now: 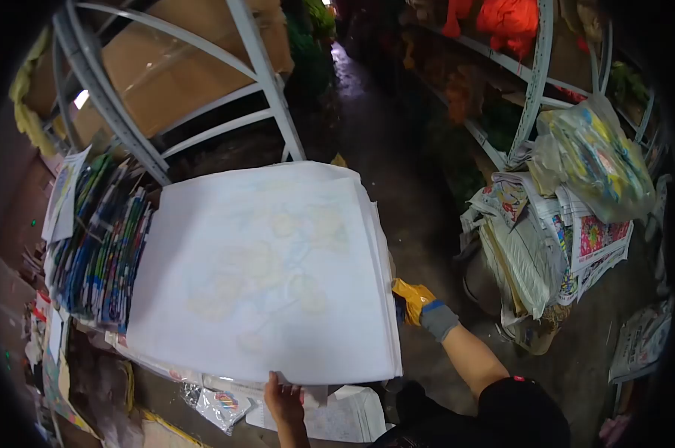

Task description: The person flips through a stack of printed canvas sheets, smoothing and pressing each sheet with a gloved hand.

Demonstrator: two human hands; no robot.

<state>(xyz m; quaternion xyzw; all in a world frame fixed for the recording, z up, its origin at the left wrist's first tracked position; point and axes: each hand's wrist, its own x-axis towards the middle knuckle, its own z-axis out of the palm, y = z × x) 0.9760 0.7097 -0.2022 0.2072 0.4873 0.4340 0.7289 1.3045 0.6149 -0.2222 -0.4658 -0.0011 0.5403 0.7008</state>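
A large white sheet (203, 216) lies spread over a stack, with faint yellow and blue flower-like shapes showing through it. At its near edge is my bare left hand (283, 397), fingers curled up against the border and closed on it. My right hand (416, 300) wears a yellow glove with a grey and blue cuff. Its fingers bend around the sheet's right edge, and their tips are partly hidden there. Several layers show along that right side, beneath the top sheet.
Folded colourful packs (102, 246) stand in a row at the left. A grey metal rack (266, 75) holds cardboard behind. Across a dark aisle, a plastic bag (595, 153) rests on bundled printed papers (528, 261). Below the stack lie a clear packet (221, 407) and white sheeting (345, 418).
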